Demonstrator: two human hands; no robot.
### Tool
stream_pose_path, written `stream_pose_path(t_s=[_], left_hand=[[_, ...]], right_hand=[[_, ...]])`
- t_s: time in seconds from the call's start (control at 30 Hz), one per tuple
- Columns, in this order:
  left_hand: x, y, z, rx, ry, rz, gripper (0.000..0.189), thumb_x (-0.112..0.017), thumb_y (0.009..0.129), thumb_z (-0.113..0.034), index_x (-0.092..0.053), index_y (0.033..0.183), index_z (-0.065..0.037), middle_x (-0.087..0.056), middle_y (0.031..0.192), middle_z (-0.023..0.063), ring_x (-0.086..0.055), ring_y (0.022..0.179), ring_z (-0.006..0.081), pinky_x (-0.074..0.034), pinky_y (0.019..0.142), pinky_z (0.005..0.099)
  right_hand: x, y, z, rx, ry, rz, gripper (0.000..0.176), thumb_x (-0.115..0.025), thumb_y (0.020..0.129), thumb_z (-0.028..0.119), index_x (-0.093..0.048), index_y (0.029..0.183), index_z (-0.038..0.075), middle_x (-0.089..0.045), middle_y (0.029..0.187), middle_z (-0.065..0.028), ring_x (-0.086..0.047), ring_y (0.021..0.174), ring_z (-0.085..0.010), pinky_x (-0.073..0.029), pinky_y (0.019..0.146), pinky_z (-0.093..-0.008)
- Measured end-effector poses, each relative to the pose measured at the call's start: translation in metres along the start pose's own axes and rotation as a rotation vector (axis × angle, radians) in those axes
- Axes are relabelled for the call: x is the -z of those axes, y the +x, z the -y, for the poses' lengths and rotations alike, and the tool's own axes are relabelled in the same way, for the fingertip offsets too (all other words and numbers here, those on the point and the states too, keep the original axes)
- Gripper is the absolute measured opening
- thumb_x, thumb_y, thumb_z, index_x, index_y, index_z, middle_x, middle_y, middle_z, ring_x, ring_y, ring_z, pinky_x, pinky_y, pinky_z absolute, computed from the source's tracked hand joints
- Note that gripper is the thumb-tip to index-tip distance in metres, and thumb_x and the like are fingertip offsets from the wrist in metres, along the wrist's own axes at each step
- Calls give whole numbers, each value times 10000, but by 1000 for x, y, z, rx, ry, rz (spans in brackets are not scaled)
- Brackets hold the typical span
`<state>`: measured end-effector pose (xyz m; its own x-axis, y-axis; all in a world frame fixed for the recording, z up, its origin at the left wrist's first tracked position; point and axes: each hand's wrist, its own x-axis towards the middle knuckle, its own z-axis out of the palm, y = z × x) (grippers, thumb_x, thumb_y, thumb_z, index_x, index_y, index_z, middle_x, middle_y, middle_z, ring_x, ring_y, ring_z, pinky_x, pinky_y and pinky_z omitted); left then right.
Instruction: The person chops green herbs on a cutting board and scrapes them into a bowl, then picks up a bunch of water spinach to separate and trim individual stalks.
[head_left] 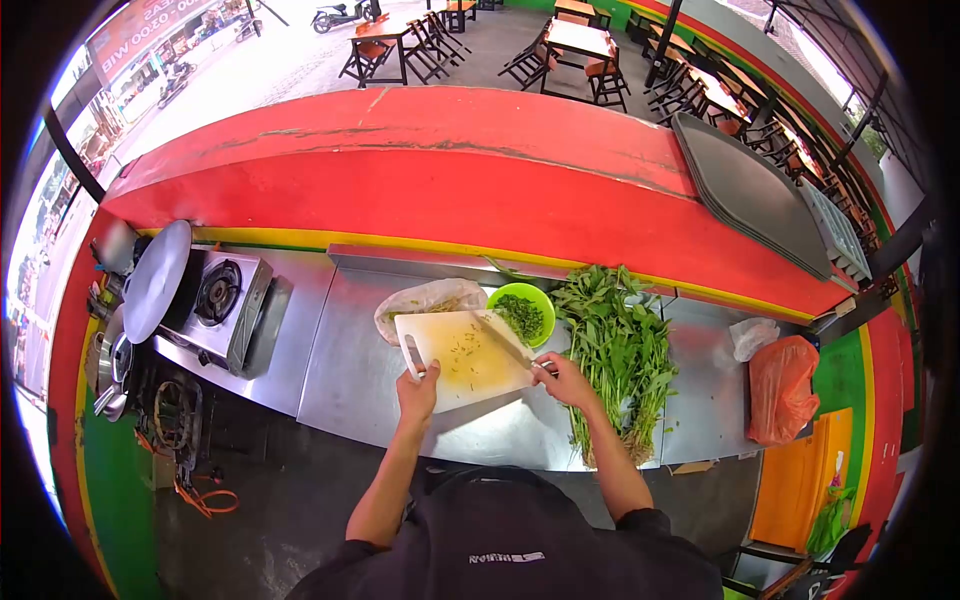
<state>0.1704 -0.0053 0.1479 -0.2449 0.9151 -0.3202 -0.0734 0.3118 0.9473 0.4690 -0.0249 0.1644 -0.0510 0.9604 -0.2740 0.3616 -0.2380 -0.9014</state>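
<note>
My left hand (417, 392) grips the near edge of a white cutting board (466, 357), which is lifted and tilted toward a green bowl (522, 312) holding chopped greens. My right hand (565, 380) holds a knife (505, 343) whose blade lies across the board, pointing toward the bowl. Small green bits cling to the board. A large bundle of leafy green stalks (620, 355) lies on the steel counter (350, 370) just right of my right hand.
A clear plastic bag (425, 300) lies behind the board. A gas stove (220, 300) and a round metal lid (155, 280) stand at the left. An orange plastic bag (782, 388) and a white one (752, 335) sit at the right. Grey trays (750, 190) rest on the red ledge.
</note>
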Motion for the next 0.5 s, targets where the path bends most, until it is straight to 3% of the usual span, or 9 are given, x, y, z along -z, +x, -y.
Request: stream_pose_path(t_s=[0.07,0.2,0.5], left_hand=[[0,1,3,1,-6,4,223,-700,912,-195,-687,936,27,-693,813,77,-627,706,118,-497,628,275],[-2,-6,-7,1,-2,14,216,-693,914,-186,-683,940,28,-694,811,79,-634,700,130,-500,622,281],[0,-8,-10,-23,56,3,207,-693,909,-180,-683,925,26,-690,801,79,-627,689,130,-490,612,282]], right_hand=[[-3,-9,20,4,68,172,237,-610,977,237,-599,1096,32,-686,791,-25,-505,534,-61,-402,473,-228],[-10,-13,24,101,-3,308,284,-612,977,228,-633,1168,20,-693,811,-16,-519,550,-56,-422,481,-228],[-3,7,-13,136,-164,63,302,-598,973,257,-688,1139,21,-702,766,-38,-546,528,-96,-471,511,-269]])
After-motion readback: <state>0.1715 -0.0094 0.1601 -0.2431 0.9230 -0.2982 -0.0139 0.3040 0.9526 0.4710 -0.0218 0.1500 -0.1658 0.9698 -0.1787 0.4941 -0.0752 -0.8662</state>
